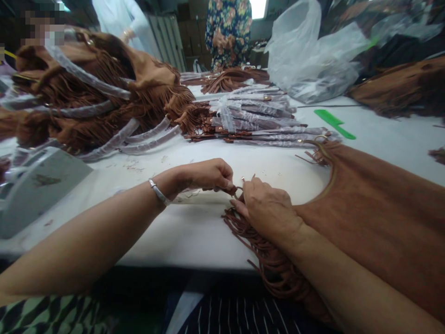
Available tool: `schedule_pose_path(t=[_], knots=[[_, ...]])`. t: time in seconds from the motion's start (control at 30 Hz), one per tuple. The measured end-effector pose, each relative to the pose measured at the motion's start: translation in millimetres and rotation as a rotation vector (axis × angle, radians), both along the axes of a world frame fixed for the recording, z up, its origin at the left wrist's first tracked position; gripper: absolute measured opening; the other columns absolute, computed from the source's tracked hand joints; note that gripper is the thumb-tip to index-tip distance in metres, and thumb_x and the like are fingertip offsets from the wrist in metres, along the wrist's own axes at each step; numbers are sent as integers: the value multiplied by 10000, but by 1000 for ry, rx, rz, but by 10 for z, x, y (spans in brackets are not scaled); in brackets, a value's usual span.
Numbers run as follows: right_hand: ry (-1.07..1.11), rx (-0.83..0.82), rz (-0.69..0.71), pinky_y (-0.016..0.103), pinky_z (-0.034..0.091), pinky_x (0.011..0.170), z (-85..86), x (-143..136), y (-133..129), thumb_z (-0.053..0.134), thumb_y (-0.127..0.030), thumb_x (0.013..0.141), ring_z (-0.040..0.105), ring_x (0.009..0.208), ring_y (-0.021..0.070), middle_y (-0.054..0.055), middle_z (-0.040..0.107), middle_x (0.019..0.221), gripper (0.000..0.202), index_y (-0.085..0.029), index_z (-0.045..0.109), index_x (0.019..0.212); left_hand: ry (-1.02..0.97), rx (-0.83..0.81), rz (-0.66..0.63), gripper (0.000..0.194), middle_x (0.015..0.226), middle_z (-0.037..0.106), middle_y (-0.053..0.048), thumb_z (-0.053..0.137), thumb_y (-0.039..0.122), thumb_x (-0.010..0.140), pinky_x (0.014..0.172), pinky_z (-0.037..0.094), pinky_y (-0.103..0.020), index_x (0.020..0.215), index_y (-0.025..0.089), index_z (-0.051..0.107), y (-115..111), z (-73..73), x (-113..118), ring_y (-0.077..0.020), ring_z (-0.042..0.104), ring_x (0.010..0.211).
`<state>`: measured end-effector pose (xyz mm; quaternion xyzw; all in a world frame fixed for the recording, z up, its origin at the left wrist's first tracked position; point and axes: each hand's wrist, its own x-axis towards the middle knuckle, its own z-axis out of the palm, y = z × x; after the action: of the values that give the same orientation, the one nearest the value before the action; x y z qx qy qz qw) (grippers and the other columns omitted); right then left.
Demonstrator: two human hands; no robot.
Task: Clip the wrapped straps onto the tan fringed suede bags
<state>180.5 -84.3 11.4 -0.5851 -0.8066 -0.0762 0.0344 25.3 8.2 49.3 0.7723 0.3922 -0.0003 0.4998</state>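
Note:
A brown suede-like bag [378, 204] with a fringe [274, 264] lies across the right side of the white table and hangs over its front edge. My left hand [213, 175] is closed in a pinch on the brown end of a strap, whose pale wrapped length runs mostly hidden under the wrist. A metal ring [238, 192] shows between my two hands, touching the strap end. My right hand [266, 204] is closed on the bag's corner beside that ring, fingers bent over the brown material. A small shiny metal piece [243, 179] stands by its fingertips.
Fringed brown bags [146, 79] are piled at the left. Plastic-wrapped straps [257, 113] lie bundled behind my hands. A green comb [333, 123] and a white plastic bag [309, 60] are at the right. A grey dispenser-like block [41, 185] stands left. Two people stand beyond the table.

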Motion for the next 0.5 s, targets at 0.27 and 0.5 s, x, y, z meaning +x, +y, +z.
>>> schedule_pose_path(t=[0.27,0.5], knots=[[2,-102,182,328,425,593,-65,48,59,337,-307,904,563,766,245,121,548,894,266,-122,504,997,198,171,-282,39,445,459,49,599,90,591,432,267,-186,557,108,606,107,161,223,-65,369,444],[169,-219,232,298,405,652,7,180,107,473,-375,843,569,821,212,90,575,955,300,-140,509,1025,155,6,-335,28,490,543,36,640,98,599,471,334,-182,588,114,620,245,139,300,-79,445,476]])
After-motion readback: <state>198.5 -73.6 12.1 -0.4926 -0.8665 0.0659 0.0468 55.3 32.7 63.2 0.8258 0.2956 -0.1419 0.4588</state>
